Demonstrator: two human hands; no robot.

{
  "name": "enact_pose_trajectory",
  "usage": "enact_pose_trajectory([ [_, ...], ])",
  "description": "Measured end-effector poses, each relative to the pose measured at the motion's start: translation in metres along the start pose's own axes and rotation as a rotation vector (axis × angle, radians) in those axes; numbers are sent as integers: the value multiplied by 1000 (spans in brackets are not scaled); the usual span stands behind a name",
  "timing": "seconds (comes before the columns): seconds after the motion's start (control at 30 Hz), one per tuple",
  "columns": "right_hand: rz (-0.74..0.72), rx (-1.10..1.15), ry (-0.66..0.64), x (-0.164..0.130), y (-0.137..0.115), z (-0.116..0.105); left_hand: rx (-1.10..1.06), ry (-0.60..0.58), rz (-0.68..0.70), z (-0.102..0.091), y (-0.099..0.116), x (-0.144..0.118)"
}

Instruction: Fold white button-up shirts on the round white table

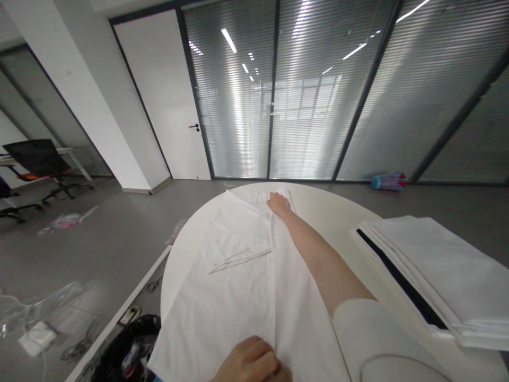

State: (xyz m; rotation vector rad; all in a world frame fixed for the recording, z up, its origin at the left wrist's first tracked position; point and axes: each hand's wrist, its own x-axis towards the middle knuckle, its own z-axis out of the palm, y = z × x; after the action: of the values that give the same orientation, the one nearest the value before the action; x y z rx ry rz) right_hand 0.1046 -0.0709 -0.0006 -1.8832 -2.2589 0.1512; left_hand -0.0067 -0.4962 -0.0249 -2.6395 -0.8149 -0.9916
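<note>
White garment (234,297) is laid out lengthwise on a round white counter (330,207), running from the near edge right up to the far edge, with its near left corner poking out past the counter's left edge. Closest to the camera, the left hand (252,363) is on the near part of it, fingers curled in; can't tell if it's actually pinching any fabric. A long seam goes up the garment, and about halfway along there's a folded-over bit ending in a slanted hem.

Down on the floor off the left edge is a bin (148,321) with a black liner and some trash in it, and further left a white box (37,338) with a cord. Over by the right edge of the counter there's a stack of folded white cloth (445,265), with a black strip showing along its side.

The right hand (279,202) is way out at the far edge, arm stretched over the garment, fingers close together and bent down onto the fabric. Can't tell whether it's gripping there either.

Past the counter: an office chair (37,159) off to the left, a blue and pink bundle (388,181) on the floor, then a white door (159,95) and a glass wall (306,106) with blinds.
</note>
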Motion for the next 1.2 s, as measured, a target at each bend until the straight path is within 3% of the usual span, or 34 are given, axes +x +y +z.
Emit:
enact_pose_trajectory([
  [0.17,-12,53,-47,4,2,-6,42,39,-26,11,-1,-8],
  [0.27,-51,90,-77,7,7,-20,51,32,-29,1,-1,1],
  [0.4,-102,98,-60,-4,14,-29,-55,-203,-112,-19,-17,46],
  [0.53,-147,80,-101,-28,12,-14,-140,-341,-111,-4,-41,85],
  [0.67,-131,56,-152,-40,5,5,-149,-448,-44,29,-44,76],
  [0.8,-85,39,-172,-35,1,13,-153,-438,-15,44,-35,55],
  [1.03,-84,29,-136,-32,-1,14,-203,-486,-37,41,-32,56],
  [1.2,-65,26,-43,-23,-3,17,-221,-512,-67,27,-29,64],
])
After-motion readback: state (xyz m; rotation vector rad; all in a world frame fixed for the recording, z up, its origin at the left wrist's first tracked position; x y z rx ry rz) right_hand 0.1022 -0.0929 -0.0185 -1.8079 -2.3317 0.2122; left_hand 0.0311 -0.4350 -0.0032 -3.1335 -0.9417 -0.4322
